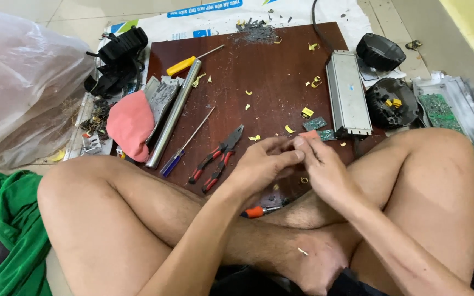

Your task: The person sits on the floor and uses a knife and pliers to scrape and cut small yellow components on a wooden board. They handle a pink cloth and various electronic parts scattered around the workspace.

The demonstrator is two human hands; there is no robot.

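Note:
My left hand (261, 164) and my right hand (325, 170) meet over the near edge of a dark red-brown board (270, 71). Together they pinch a small flat reddish piece (309, 134) between fingertips; most of it is hidden by the fingers. Just beyond the hands lie two small green circuit boards (315, 123). Red-handled pliers (218, 159) lie on the board left of my left hand. An orange-handled tool (259, 210) pokes out under my left forearm.
On the board: a long metal tube (174, 112), a blue-handled screwdriver (185, 145), a yellow-handled screwdriver (190, 61), a silver metal box (348, 93), yellow scraps. Pink cloth (131, 123) and plastic bag (23, 82) left. Black round housings (381, 52) and green circuit board (439, 109) right. My crossed legs fill the foreground.

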